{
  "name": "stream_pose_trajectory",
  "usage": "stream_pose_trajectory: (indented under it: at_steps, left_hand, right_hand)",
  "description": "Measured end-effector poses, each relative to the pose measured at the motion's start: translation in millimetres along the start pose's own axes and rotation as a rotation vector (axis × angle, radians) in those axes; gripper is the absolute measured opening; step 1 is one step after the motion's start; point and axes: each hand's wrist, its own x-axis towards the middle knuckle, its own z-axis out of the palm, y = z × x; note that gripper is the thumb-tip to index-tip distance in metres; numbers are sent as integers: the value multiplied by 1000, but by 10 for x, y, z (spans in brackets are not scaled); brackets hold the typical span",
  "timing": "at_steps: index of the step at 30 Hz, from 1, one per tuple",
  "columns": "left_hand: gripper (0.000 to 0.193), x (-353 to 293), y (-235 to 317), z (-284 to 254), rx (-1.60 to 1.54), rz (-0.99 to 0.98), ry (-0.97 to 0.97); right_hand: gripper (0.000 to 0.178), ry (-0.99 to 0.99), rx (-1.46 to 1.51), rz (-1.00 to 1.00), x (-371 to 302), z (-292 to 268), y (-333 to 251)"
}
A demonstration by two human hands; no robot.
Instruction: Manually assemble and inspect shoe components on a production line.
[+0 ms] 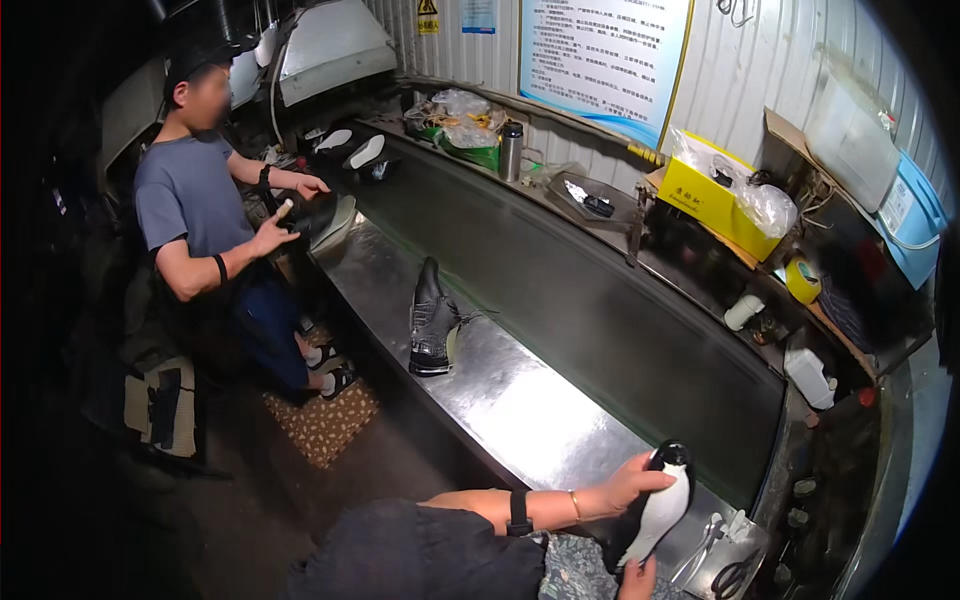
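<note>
Near the lower right, a black shoe [662, 512] is tipped so that its white underside faces up. My left hand [632, 486], with a black band and a thin bracelet at the wrist, is closed round its side by the far black end. At its near end, my right hand [638, 580] grips the shoe; the picture's lower edge cuts off part of that hand. Both hands hold it over the near end of the metal bench top [520, 410]. Another black lace-up shoe [433, 325] lies farther along the bench.
Scissors [732, 578] lie right of my hands. A dark conveyor belt [600, 320] runs beside the bench, with white-soled shoes [366, 152] at its far end. A co-worker [205, 200] at left handles a shoe. A bottle [511, 152] and a yellow box [715, 200] stand along the wall.
</note>
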Motion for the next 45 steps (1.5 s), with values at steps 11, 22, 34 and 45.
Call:
stream_pose_trajectory:
  at_steps: [11,22,34,45]
  left_hand:
    - [123,-409,313,717,-57,-52,-916]
    - [94,-245,-747,1141,1039,119,-732]
    - [44,239,-1603,859,745,-526,-589]
    - [48,413,-1576,909,688,-805,-703]
  right_hand:
    - [40,622,571,-425,129,-1159,-1127]
    - [26,465,-327,-525,-313,-1752,-1082]
    - [75,557,736,-18,-707,-476,80]
    - [100,586,636,-147,-704,-446,39]
